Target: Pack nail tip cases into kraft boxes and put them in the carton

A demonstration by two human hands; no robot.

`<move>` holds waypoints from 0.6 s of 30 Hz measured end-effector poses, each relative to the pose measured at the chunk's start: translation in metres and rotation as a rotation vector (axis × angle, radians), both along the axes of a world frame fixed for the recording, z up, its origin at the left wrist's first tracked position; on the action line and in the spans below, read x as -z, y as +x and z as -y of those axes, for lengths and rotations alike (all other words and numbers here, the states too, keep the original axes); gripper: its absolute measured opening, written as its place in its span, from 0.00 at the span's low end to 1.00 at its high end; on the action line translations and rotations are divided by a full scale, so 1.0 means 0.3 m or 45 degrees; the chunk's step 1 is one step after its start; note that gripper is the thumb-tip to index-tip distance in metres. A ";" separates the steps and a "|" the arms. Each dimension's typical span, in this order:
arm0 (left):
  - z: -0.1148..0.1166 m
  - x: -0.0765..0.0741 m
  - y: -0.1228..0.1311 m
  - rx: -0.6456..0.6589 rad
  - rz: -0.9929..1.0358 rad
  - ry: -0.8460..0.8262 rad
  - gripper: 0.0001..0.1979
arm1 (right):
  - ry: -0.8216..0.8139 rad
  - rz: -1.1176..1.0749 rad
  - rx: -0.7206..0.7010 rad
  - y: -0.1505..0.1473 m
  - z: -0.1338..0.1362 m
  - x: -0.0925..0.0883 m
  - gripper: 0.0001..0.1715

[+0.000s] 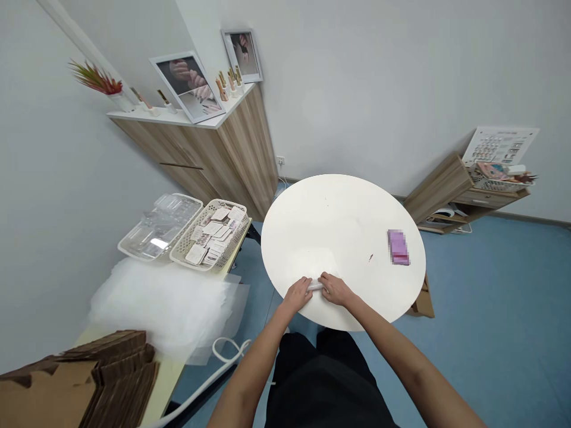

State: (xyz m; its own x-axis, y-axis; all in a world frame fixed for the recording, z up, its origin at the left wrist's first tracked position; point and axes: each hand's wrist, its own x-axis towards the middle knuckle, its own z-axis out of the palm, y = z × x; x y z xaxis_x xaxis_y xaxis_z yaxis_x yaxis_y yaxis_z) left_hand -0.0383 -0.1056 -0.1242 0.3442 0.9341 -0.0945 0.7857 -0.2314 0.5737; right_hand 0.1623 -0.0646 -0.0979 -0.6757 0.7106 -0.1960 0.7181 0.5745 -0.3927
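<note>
1. Hands close together at table's near edge: left hand (297,295) and right hand (334,289) both pinching small clear plastic strip (314,285) on round white table (339,220), fingers pressing evenly.
2. Blurred pink pack (398,246) on table, well apart.
3. White plastic basket (209,261) holding printed cards (214,229), beside clear plastic tray (159,226), contents unclear.

We look forward and down from the person's head at a round table (321,226), seemingly through a wide lens.

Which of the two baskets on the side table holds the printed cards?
The basket nearer the round white table holds the printed cards; the other basket holds clear plastic packaging.
</note>
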 end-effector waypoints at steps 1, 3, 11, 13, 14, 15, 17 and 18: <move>0.000 -0.009 -0.008 -0.010 0.002 -0.006 0.14 | -0.004 -0.024 -0.001 0.002 -0.004 -0.002 0.18; -0.011 -0.023 -0.020 -0.047 0.009 -0.031 0.10 | -0.027 -0.053 0.024 0.001 -0.022 -0.003 0.17; -0.139 -0.009 -0.032 -0.282 0.086 -0.173 0.08 | -0.213 -0.077 0.380 -0.045 -0.143 0.032 0.15; -0.165 0.005 -0.033 -0.334 0.060 -0.201 0.11 | -0.249 -0.038 0.459 -0.056 -0.159 0.049 0.18; -0.175 0.012 -0.032 -0.351 0.040 -0.208 0.12 | -0.255 -0.026 0.479 -0.061 -0.164 0.057 0.19; -0.183 0.017 -0.030 -0.366 0.020 -0.211 0.13 | -0.244 -0.016 0.493 -0.064 -0.167 0.065 0.20; -0.193 0.024 -0.024 -0.385 -0.013 -0.204 0.13 | -0.180 0.008 0.507 -0.070 -0.167 0.076 0.20; -0.195 0.026 -0.019 -0.389 -0.032 -0.192 0.12 | -0.136 0.019 0.505 -0.071 -0.165 0.080 0.19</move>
